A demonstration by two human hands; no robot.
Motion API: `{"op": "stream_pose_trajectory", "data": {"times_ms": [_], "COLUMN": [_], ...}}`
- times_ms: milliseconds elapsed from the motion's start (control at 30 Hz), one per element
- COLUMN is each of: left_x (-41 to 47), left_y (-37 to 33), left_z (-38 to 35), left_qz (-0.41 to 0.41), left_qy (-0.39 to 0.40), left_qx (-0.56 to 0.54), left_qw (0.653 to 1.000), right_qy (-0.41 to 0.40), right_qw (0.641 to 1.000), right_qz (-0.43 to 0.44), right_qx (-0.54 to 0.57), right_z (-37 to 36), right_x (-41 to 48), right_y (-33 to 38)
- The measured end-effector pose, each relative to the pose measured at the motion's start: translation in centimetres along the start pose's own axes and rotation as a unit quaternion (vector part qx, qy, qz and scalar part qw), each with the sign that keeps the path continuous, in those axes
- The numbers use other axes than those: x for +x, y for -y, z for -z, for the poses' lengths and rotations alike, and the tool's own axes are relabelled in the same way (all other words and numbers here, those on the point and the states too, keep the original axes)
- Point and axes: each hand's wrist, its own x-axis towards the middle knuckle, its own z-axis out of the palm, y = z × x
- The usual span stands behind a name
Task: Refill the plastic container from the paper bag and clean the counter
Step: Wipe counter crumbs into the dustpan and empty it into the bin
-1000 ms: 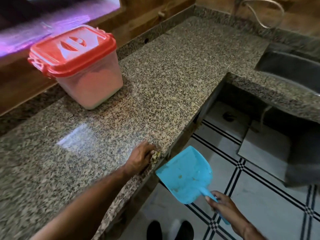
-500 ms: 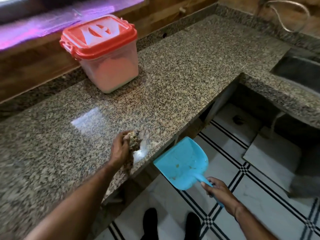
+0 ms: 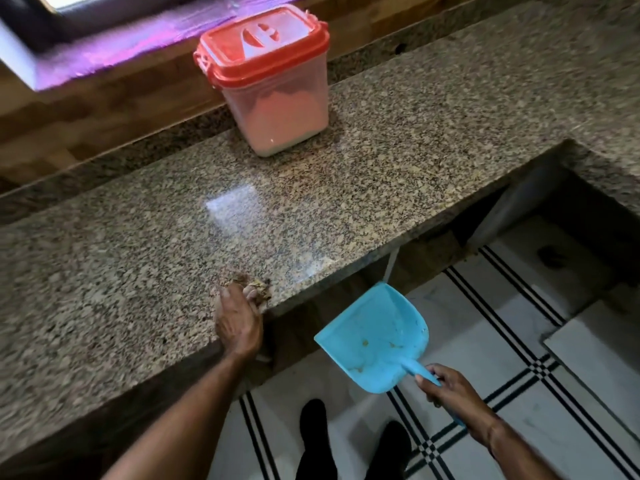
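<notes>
Our left hand (image 3: 239,323), curled round a crumpled wad (image 3: 252,289) at the table's (image 3: 138,265) edge, should sweep right into the blue dustpan (image 3: 374,337) our right hand (image 3: 453,393) grips by the handle, its lip raised snug under that edge; the lidded plastic container (image 3: 273,98) stands well beyond.
</notes>
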Motion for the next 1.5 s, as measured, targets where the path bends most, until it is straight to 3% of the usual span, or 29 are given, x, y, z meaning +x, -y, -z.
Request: {"op": "stream_pose_trajectory", "data": {"times_ms": [367,567,733,967,1133,1233,1367,1500], "left_x": [0.1,1.5,2.6,4.6,3.5,3.3,2.5,1.3], "left_y": [-8.9,-14.1,-13.0,-11.7,-14.3,-14.3,-13.9,-14.4], "left_z": [-2.3,-4.7,-4.1,-2.8,-4.4,-5.6,-5.6,-5.3], "left_qz": [0.003,0.001,0.033,0.032,-0.129,-0.222,-0.280,-0.319], "left_qy": [-0.001,0.045,0.065,0.056,0.126,0.128,0.103,0.080], "left_qx": [-0.054,-0.151,-0.258,-0.287,-0.269,-0.187,-0.109,-0.098], "left_qw": [0.999,0.987,0.963,0.956,0.946,0.948,0.948,0.939], "right_qy": [0.016,0.020,0.011,0.003,-0.008,-0.009,-0.009,-0.012], "right_qw": [0.999,0.999,1.000,1.000,1.000,1.000,1.000,1.000], "right_qz": [-0.027,-0.024,-0.008,0.015,0.014,0.005,0.005,0.008], "right_qx": [-0.011,-0.020,-0.009,0.007,0.000,-0.005,-0.016,-0.023], "right_z": [-0.4,-0.9,-0.7,-0.8,-0.7,-0.5,-0.6,-1.1], "right_x": [0.8,1.1,1.7,3.8,5.2,5.6,5.9,6.4], "right_y": [-2.9,-1.9,0.7,3.2,3.4,3.3,4.1,5.6]}}
